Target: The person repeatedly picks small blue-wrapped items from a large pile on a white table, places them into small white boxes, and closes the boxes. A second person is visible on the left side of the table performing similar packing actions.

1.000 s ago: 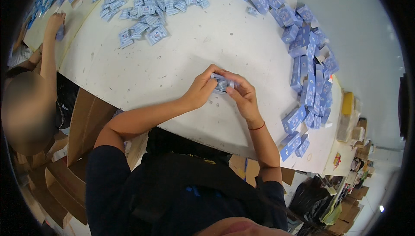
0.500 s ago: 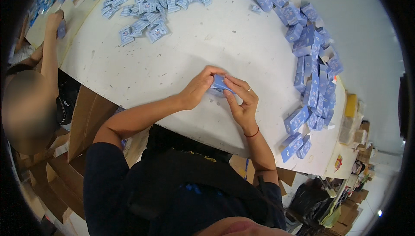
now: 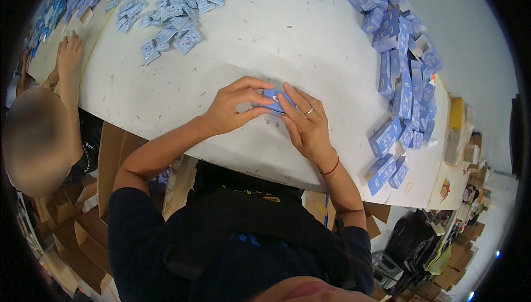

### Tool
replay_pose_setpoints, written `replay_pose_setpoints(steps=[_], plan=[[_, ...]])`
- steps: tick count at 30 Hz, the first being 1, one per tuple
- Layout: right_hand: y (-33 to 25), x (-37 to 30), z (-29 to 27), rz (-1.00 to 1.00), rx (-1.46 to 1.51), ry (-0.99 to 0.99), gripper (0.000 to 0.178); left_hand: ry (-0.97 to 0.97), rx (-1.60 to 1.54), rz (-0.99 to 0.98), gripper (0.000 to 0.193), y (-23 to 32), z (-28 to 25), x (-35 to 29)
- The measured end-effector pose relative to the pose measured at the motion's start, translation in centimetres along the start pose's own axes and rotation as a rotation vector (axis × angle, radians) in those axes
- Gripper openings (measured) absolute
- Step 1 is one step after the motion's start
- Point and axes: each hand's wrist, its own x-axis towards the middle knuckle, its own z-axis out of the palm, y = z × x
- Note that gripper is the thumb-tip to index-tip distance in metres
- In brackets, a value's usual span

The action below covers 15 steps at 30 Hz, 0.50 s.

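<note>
A small blue carton (image 3: 272, 102) lies between my hands, just above or on the white table; its lower edge is partly covered by fingers. My left hand (image 3: 235, 105) grips its left end, with fingertips on top and the thumb along the near side. From the right, my right hand (image 3: 311, 125) holds the other end, its fingers laid over the top and the thumb at the near edge. A ring and a thin red wrist cord show on the right side. The carton's upper face looks closed, with a small light print on it.
Many light-blue sachets (image 3: 185, 11) are heaped at the back left of the white table (image 3: 166, 89). Blue cartons (image 3: 398, 91), some with open flaps, are piled along its right edge. A co-worker's hand (image 3: 69, 53) rests at the far left. Brown cardboard boxes (image 3: 119, 150) stand below.
My fingers have shifted on the carton; a flat printed face now shows where an angled blue panel was. The co-worker's hand has let go of a small blue thing and lies spread out.
</note>
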Motion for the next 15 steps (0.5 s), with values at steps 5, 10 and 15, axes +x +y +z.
replay_pose_setpoints(steps=[5,10,15], plan=[[1.0,-0.8,0.8,-0.044,0.101,0.093,0.037,-0.120,0.105,0.109,0.021,-1.0,-0.6,0.7],[0.6,-1.4,1.1,0.051,0.281,0.142,0.028,-0.042,0.128,0.189,0.019,-1.2,0.9,1.0],[1.6,-1.7,-2.5,0.113,0.030,0.158,0.030,-0.080,0.124,-0.019,0.028,-0.7,-0.7,0.4]])
